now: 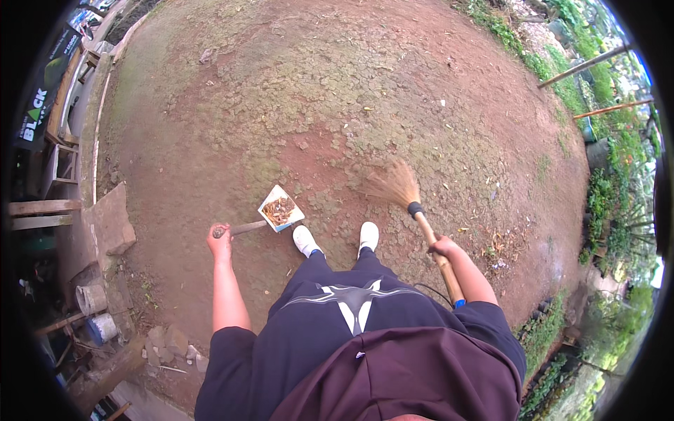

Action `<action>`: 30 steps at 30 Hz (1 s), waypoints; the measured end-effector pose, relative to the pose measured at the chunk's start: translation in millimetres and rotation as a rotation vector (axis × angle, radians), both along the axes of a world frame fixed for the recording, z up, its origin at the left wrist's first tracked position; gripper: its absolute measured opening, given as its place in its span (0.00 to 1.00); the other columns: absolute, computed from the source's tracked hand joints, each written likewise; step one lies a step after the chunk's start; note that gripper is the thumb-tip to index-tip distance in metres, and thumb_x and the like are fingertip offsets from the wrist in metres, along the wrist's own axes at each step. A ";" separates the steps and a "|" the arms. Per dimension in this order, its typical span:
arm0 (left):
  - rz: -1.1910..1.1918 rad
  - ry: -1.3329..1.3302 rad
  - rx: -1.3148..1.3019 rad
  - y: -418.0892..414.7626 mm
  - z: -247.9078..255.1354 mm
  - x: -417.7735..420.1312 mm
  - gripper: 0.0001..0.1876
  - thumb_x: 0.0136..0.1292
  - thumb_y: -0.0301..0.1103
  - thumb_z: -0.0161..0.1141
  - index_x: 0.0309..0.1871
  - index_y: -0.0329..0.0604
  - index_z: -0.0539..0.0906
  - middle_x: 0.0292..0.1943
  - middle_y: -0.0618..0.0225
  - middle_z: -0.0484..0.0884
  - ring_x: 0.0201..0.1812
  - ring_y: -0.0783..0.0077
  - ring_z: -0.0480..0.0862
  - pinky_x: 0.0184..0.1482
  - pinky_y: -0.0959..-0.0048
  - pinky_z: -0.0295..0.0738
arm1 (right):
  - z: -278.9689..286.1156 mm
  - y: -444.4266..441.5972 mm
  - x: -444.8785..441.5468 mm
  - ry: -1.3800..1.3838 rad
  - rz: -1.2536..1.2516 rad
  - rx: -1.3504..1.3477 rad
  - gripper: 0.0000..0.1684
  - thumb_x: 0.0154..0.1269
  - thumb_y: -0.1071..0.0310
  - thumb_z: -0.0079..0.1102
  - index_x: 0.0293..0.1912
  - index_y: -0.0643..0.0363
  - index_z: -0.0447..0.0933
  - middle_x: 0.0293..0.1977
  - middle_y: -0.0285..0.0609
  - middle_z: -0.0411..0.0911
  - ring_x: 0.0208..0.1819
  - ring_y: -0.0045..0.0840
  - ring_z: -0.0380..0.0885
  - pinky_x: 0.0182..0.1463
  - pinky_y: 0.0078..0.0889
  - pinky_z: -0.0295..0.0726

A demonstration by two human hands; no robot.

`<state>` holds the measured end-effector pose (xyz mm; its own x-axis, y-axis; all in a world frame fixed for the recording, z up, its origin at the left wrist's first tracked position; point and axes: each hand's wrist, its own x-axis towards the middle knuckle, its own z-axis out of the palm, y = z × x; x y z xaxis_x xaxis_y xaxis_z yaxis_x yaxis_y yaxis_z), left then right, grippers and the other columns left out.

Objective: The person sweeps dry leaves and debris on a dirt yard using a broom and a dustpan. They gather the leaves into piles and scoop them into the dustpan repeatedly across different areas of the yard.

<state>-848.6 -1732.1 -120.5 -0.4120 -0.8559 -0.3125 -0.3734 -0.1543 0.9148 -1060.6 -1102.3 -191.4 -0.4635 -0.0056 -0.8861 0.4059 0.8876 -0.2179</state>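
Observation:
My left hand [220, 237] grips the end of a wooden handle [247, 228] that leads to a dustpan [298, 214]. Dry brown leaves and bits of litter [279, 210] lie in the pan, which is just ahead of my left shoe [305, 239]. My right hand [443, 246] is closed around the bamboo handle [427, 230] of a broom. Its fanned straw-like bristles [394, 183] point forward and left, ahead of my right shoe [369, 235]. A dark band [415, 208] binds the bristles to the handle.
Cracked, mossy earth [326, 105] spreads ahead, dotted with leaves. A scatter of litter [500, 247] lies right of the broom. Along the left run a low concrete edge [97, 131], a stone slab [110, 218] and buckets [101, 329]. Plants [605, 205] and slanting poles [584, 66] border the right.

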 end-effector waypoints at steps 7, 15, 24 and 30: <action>-0.159 0.034 -0.005 -52.2 -2.2 -4.8 0.06 0.48 0.18 0.56 0.25 0.43 0.75 0.31 0.69 0.79 0.32 0.78 0.78 0.27 0.79 0.72 | 30.7 -92.4 -7.1 0.319 -0.314 0.129 0.29 0.44 0.70 0.63 0.48 0.70 0.69 0.35 0.54 0.78 0.31 0.38 0.80 0.36 0.36 0.78; -0.204 0.115 0.017 -82.6 -21.1 8.9 0.06 0.48 0.19 0.58 0.25 0.44 0.75 0.30 0.70 0.80 0.35 0.77 0.79 0.35 0.79 0.72 | 84.6 -246.4 23.7 0.019 -0.744 -0.672 0.43 0.45 0.78 0.56 0.63 0.59 0.55 0.28 0.45 0.73 0.19 0.28 0.74 0.21 0.28 0.77; -0.220 0.008 -0.050 -75.0 -43.3 -10.7 0.07 0.43 0.16 0.54 0.24 0.41 0.74 0.28 0.68 0.80 0.39 0.73 0.80 0.48 0.74 0.71 | -22.5 -501.6 -39.1 -0.263 -0.007 -0.789 0.42 0.44 0.66 0.62 0.62 0.58 0.62 0.38 0.47 0.77 0.28 0.26 0.78 0.32 0.30 0.79; -0.296 -0.066 -0.074 -72.5 -28.9 -39.3 0.08 0.43 0.16 0.55 0.24 0.42 0.73 0.29 0.67 0.80 0.42 0.70 0.80 0.51 0.71 0.70 | -128.1 -586.4 -105.4 0.020 0.343 -0.600 0.41 0.41 0.60 0.65 0.59 0.54 0.67 0.42 0.51 0.78 0.38 0.36 0.79 0.45 0.32 0.77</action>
<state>-887.9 -1804.5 -149.4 -0.6272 -0.7234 -0.2886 -0.4514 0.0357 0.8916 -1166.0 -1688.7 -319.5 -0.3639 -0.6414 -0.6754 0.1147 0.6887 -0.7159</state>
